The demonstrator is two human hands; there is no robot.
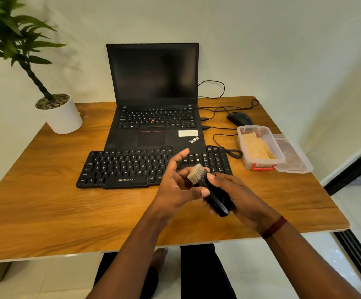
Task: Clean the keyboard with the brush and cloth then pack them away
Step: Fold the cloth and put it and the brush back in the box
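A black external keyboard [127, 168] lies on the wooden table [45, 203] in front of an open laptop [153, 93]. Just above the keyboard's right part, my right hand [237, 195] grips a black brush [213, 197] by its handle, pale bristles [197, 173] pointing up and away. My left hand [177, 184] is beside it, thumb and fingertips touching the brush near the bristles. A beige cloth [256, 146] lies folded inside a clear plastic box [261, 167] with red clasps at the right.
The box's clear lid [293, 156] lies beside the box near the table's right edge. A black mouse [240, 118] and cables sit behind the box. A potted plant [61, 113] stands at the back left corner. A wall is behind the table.
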